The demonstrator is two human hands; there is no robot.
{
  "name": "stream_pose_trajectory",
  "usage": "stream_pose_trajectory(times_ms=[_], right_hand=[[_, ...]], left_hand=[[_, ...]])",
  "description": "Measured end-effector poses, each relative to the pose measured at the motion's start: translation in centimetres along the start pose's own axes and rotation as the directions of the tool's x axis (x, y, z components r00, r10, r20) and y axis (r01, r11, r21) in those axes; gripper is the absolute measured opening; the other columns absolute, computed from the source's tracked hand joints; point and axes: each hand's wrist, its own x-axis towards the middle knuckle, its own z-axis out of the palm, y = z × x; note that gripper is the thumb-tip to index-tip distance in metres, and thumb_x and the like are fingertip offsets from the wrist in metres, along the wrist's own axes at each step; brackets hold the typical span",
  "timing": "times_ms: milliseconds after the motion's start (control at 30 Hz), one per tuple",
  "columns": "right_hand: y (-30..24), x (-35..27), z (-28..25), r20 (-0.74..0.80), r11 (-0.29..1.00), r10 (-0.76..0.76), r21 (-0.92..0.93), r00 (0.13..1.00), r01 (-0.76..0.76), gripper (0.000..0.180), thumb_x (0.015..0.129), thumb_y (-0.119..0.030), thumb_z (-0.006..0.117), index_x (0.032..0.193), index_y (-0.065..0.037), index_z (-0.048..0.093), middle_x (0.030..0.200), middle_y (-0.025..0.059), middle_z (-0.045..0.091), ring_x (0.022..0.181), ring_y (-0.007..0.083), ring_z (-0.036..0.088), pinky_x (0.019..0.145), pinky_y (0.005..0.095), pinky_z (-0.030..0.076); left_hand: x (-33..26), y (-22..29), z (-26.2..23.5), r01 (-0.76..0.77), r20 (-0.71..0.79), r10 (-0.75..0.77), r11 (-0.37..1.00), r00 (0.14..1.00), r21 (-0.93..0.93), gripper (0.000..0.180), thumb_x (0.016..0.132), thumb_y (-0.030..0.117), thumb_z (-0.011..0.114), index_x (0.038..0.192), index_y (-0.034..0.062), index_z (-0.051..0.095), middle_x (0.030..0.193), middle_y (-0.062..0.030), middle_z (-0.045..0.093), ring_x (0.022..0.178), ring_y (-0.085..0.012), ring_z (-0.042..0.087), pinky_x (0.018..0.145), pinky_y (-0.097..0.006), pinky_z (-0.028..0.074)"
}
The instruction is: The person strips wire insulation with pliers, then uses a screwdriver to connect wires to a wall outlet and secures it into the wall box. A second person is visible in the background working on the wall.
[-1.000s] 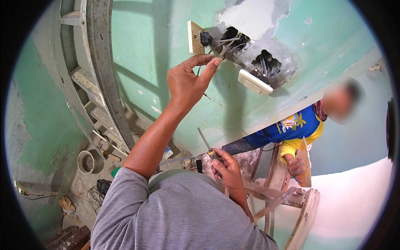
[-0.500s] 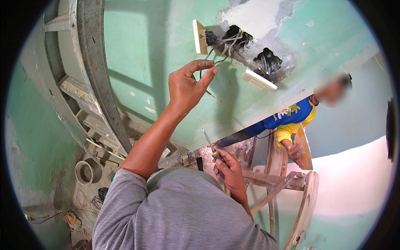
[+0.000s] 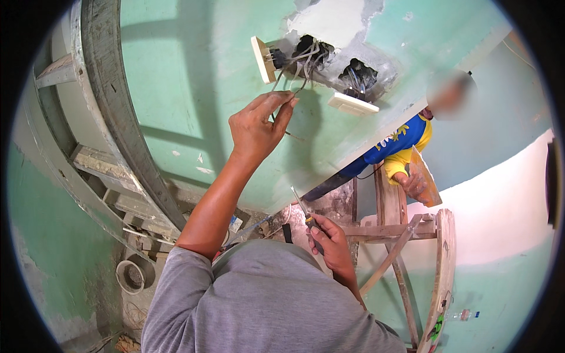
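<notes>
My left hand (image 3: pixel 257 127) is closed in a pinch on a thin dark wire (image 3: pixel 303 86), whose free end sticks out below the fingers. Above it, several grey wires run out of a ragged hole (image 3: pixel 307 52) in the green wall to a cream wall plate (image 3: pixel 263 60), which hangs sideways off the wall. A second cream plate (image 3: pixel 353 104) hangs at a neighbouring hole (image 3: pixel 358 75), also wired. Lower down, close to my body, my right hand (image 3: pixel 331 240) grips a screwdriver (image 3: pixel 311 223) by its dark and yellow handle, blade pointing up and away from the wires.
A metal ladder (image 3: pixel 109 112) stands at the left against the wall. To the right, a co-worker in a blue and yellow shirt (image 3: pixel 400 141) holds a flat orange-brown board (image 3: pixel 428 183) near a wooden trestle (image 3: pixel 445 259). A bucket (image 3: pixel 130 276) sits on the cluttered floor at lower left.
My view has shifted, so the wall plates and ladder appear further left. Both hands keep their grips. A bottle beside the trestle has come into view at lower right.
</notes>
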Motion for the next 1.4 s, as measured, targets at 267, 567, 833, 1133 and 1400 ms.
stream_pose_trajectory(times_ms=[267, 567, 833, 1133, 1400], right_hand=[[1.4, 0.0, -0.3, 0.008, 0.979, 0.058, 0.197, 0.998, -0.058, 0.039, 0.108, -0.016, 0.060, 0.144, -0.001, 0.058, 0.105, 0.0073, 0.066, 0.076, 0.0133, 0.061, 0.059, 0.0263, 0.048], [2.9, 0.6, -0.6, -0.030, 0.968, -0.092, 0.231, 0.995, 0.096, 0.032, 0.111, -0.017, 0.055, 0.139, -0.001, 0.055, 0.103, 0.0095, 0.065, 0.078, 0.0167, 0.064, 0.068, 0.0297, 0.053], [3.6, 0.4, -0.3, -0.024, 0.973, -0.022, 0.229, 0.999, 0.027, 0.022, 0.108, -0.012, 0.055, 0.128, -0.002, 0.053, 0.096, 0.0081, 0.065, 0.077, 0.0162, 0.064, 0.069, 0.0312, 0.053], [4.2, 0.4, -0.7, -0.107, 0.960, 0.068, 0.278, 0.992, -0.035, 0.012, 0.106, -0.016, 0.060, 0.111, -0.006, 0.057, 0.086, 0.0049, 0.060, 0.071, 0.0164, 0.061, 0.064, 0.0310, 0.052], [3.9, 1.8, -2.4, -0.078, 0.970, 0.058, 0.239, 0.995, -0.037, 0.013, 0.107, -0.017, 0.061, 0.112, -0.006, 0.058, 0.086, 0.0040, 0.061, 0.069, 0.0144, 0.061, 0.063, 0.0300, 0.051]], left_hand=[[0.6, -0.4, -0.6, 0.032, 0.009, -0.032, 0.998, 0.999, -0.045, 0.017, 0.092, 0.021, 0.084, 0.106, 0.0122, 0.082, 0.098, -0.0044, 0.081, 0.060, -0.0099, 0.063, 0.053, -0.026, 0.046], [1.2, 0.8, -1.9, 0.188, 0.151, -0.179, 0.981, 0.972, -0.043, 0.025, 0.093, 0.027, 0.084, 0.113, 0.0122, 0.083, 0.099, -0.0036, 0.081, 0.050, -0.0033, 0.039, 0.046, -0.024, 0.034], [1.0, 0.4, -0.6, 0.055, 0.124, -0.046, 0.996, 0.991, -0.071, 0.019, 0.095, 0.023, 0.083, 0.108, 0.0094, 0.084, 0.102, -0.0046, 0.082, 0.052, -0.0034, 0.043, 0.050, -0.024, 0.039], [0.5, 0.0, -0.7, 0.239, 0.129, -0.224, 0.964, 0.966, -0.118, 0.017, 0.095, 0.022, 0.082, 0.104, 0.0072, 0.082, 0.100, -0.0068, 0.082, 0.049, -0.0064, 0.045, 0.049, -0.025, 0.041], [0.5, 2.3, -0.6, 0.238, 0.147, -0.234, 0.971, 0.961, -0.011, 0.024, 0.098, 0.028, 0.080, 0.112, 0.0085, 0.082, 0.057, 0.0091, 0.045, 0.053, 0.0001, 0.030, 0.050, -0.023, 0.024]])
